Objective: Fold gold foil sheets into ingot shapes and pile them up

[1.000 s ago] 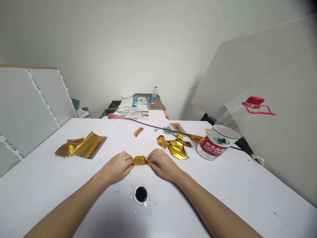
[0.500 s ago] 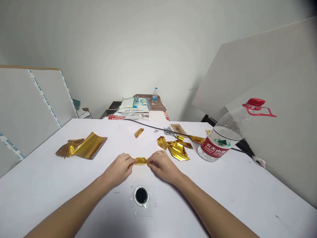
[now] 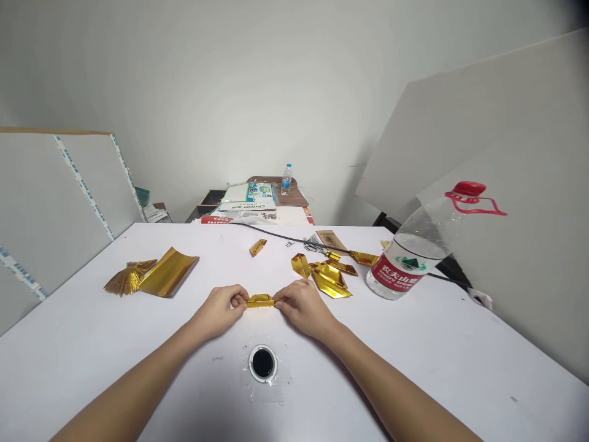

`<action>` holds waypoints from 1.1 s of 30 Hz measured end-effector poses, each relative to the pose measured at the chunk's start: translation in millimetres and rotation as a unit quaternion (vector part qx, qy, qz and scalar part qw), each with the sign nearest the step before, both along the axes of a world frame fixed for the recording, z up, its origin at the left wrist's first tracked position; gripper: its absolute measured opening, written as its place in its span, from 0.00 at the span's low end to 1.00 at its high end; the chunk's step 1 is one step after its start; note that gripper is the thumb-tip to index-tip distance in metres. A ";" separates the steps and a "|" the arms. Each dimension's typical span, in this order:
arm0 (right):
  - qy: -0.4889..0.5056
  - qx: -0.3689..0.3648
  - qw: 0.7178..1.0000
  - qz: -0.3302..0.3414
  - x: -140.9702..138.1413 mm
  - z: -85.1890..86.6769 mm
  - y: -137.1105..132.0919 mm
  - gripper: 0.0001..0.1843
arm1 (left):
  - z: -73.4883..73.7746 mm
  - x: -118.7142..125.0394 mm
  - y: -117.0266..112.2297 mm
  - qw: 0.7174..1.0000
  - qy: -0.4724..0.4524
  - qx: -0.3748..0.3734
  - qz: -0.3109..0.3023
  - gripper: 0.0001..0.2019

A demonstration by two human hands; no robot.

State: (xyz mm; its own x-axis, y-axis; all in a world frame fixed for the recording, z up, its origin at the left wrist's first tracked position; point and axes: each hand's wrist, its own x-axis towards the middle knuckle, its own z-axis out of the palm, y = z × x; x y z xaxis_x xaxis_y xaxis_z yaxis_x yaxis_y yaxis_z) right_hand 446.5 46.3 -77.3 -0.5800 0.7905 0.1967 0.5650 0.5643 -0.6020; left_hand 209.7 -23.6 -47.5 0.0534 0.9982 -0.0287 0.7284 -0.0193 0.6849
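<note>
A small folded piece of gold foil paper (image 3: 261,301) lies level between my two hands, just above or on the white table. My left hand (image 3: 225,310) pinches its left end between thumb and fingers. At the right end, my right hand (image 3: 304,307) pinches it the same way. Beyond my right hand lie several folded gold foil pieces (image 3: 332,281), some overlapping. One more folded gold piece (image 3: 258,247) sits alone farther back. To the left rest a stack of gold foil sheets (image 3: 169,273) and a fanned gold bundle (image 3: 126,279).
A large water bottle (image 3: 400,270) with a red cap stands at the right. A black cable (image 3: 285,235) crosses the table's back. A round black disc (image 3: 262,363) is taped in front of me. White panels (image 3: 83,184) flank the table; a small bottle (image 3: 286,181) stands beyond.
The folded foil has turned slightly, so more of its front strip shows. My left fingers have shifted their pinch at the left end. My right hand stays almost where it was.
</note>
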 end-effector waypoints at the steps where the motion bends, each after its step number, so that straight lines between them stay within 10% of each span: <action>1: -0.001 -0.005 1.000 -0.006 -0.8 1.0 -0.9 0.08 | -0.3 0.8 -0.3 1.000 0.005 0.004 0.004 0.10; 33: -0.077 0.060 0.995 -0.006 -13.1 -3.9 -8.5 0.14 | -28.5 5.4 4.6 0.991 0.100 0.088 -0.024 0.13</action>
State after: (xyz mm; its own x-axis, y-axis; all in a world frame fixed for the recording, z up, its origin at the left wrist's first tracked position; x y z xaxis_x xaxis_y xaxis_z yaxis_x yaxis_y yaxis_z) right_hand 433.3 37.8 -81.1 -0.6011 0.7737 0.2002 0.6525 0.6198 -0.4359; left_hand 215.2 -19.0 -76.0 0.1109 0.9852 0.1307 0.8451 -0.1627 0.5092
